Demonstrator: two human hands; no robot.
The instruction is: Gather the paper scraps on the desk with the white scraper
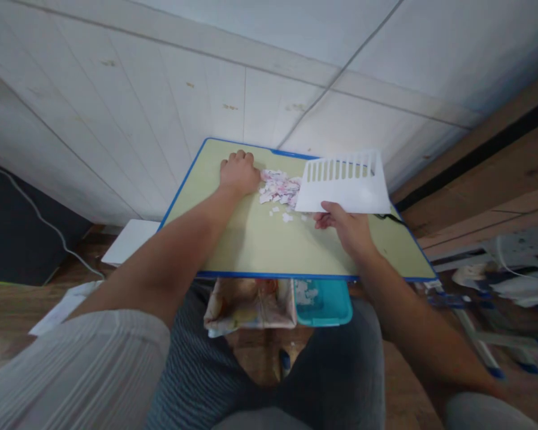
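A pile of torn paper scraps (280,187), white with pink and purple marks, lies on the pale yellow folding table (269,251). Against the left side of this pile rests my left hand (240,173), its fingers curled down and hidden below. In my right hand (343,227) is a white plastic basket (345,194) with a row of slots, gripped at its near edge with the thumb on top. The basket is tipped, and its left edge meets the pile. A few loose scraps (287,217) are scattered just in front.
Below the table's near edge, between my legs, are a fabric-lined box (251,322) and a turquoise plastic bin (325,303) with white scraps inside. A white panelled wall (197,89) stands behind the table. Wooden furniture (484,161) is close on the right.
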